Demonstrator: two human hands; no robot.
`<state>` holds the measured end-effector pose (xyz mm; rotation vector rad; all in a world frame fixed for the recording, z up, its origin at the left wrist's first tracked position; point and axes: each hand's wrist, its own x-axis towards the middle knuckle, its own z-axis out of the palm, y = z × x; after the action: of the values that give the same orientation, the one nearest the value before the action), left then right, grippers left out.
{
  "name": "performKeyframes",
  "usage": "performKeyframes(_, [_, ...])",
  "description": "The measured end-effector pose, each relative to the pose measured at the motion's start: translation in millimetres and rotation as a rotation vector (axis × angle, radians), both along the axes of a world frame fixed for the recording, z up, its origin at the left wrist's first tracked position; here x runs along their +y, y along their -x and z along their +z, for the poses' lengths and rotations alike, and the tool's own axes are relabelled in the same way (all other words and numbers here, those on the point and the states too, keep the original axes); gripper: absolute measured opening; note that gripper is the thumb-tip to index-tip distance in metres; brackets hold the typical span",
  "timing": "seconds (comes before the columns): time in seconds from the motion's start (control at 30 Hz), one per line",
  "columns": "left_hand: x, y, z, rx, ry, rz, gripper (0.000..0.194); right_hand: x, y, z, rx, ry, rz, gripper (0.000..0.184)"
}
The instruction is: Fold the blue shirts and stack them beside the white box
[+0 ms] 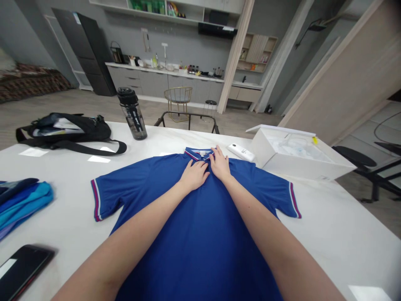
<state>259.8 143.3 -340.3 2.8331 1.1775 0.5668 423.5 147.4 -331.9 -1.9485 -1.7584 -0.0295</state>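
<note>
A blue polo shirt (200, 234) lies spread front side up on the white table (328, 234), its collar pointing away from me. Red and white stripes edge the collar and both sleeve cuffs. My left hand (194, 174) rests flat on the chest just below the collar, fingers stretched out. Beside it, my right hand (219, 163) touches the right side of the collar with its fingers extended. Neither hand lifts any cloth. The lower part of the shirt runs out of view beneath my forearms.
Behind the shirt's right shoulder lie a white device (241, 152) and an open white box (297, 152). A dark water bottle (134, 117) and a black bag (72, 129) stand at the back left. Folded blue clothes (25, 202) and a phone (23, 267) lie on the left.
</note>
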Motion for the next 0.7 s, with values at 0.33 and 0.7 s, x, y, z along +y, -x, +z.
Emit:
performKeyframes(0.33, [-24.8, 6.1, -2.7, 0.062, 0.191, 0.13, 0.058, -121.5, -92.7, 7.3, 0.136, 0.2, -0.548, 0.069])
performKeyframes(0.7, [-28.5, 6.9, -5.1, 0.147, 0.244, 0.134, 0.062, -161.3, -176.8, -13.9, -0.013, 0.407, -0.579, 0.078])
